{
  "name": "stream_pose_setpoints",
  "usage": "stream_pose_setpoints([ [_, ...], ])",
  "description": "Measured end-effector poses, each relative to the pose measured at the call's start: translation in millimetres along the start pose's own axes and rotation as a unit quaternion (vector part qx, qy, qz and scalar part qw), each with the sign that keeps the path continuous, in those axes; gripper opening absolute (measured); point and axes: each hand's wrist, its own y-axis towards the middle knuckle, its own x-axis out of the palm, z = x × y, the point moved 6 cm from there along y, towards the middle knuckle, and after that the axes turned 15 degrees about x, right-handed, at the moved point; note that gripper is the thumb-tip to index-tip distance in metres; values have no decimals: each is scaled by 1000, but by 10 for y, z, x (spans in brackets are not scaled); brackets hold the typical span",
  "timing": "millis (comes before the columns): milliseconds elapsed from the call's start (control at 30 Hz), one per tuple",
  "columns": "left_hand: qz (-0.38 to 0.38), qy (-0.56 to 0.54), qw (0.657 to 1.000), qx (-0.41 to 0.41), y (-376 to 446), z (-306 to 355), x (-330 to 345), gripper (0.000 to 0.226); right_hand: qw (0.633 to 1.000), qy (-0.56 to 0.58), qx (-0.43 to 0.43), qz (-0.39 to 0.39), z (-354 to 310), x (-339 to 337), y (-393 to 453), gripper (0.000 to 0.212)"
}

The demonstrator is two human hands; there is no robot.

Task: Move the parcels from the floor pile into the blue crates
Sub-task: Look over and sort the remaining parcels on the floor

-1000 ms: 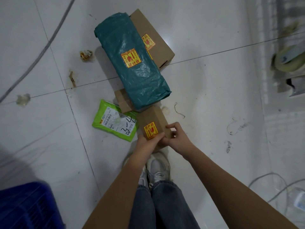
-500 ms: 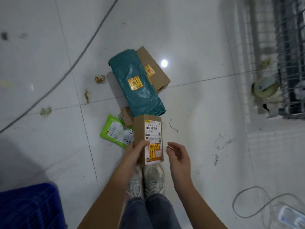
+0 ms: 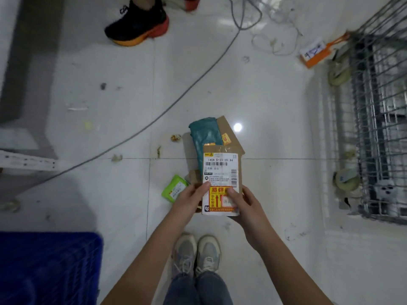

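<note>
I hold a small brown cardboard parcel [image 3: 222, 170] in front of me, label side up, with a white shipping label and a yellow-red fragile sticker. My left hand [image 3: 191, 198] grips its lower left edge and my right hand [image 3: 243, 203] grips its lower right side, thumb on the sticker. Behind it on the floor lie a teal plastic-wrapped parcel [image 3: 203, 134], a flat brown box [image 3: 226, 130] under it, and a small green mailer [image 3: 174, 187]. The corner of a blue crate [image 3: 48, 265] shows at the lower left.
A wire cage trolley [image 3: 378, 128] on castor wheels stands at the right. A grey cable [image 3: 176, 102] runs across the white tiled floor. Another person's black and orange shoe [image 3: 138, 25] is at the top. An orange tag [image 3: 313, 52] lies near the trolley. My own shoes [image 3: 196, 254] are below the parcel.
The small brown parcel has come up off the floor and turned label side up. My right hand, apart from it half a second ago, now grips it. The view has pulled back from the pile.
</note>
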Motion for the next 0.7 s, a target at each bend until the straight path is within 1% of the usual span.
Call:
stream_pose_setpoints([
  [67,11,6,1000,25,-290,282,-161,15,1000,-5,-7,-23,-38,194,-344,55],
  [200,67,4,995,73,-1036,865,-546,10,996,-28,-7,-86,-145,722,-1118,51],
  [300,113,-21,990,83,-1576,1103,-859,12,990,-43,5,-137,-178,1145,-1530,48],
  [400,167,-37,980,99,-2013,1254,-1254,19,982,-92,2,-164,-167,1544,-1744,55],
  [500,231,-47,963,132,-2499,1359,-1632,29,973,-141,-21,-180,-119,1945,-1946,62],
  [600,282,1,944,172,-3071,1517,-1961,31,957,-197,-53,-205,-23,2429,-2202,49],
  [700,335,85,919,190,-3728,1651,-2311,45,931,-254,-94,-245,107,2952,-2604,38],
])
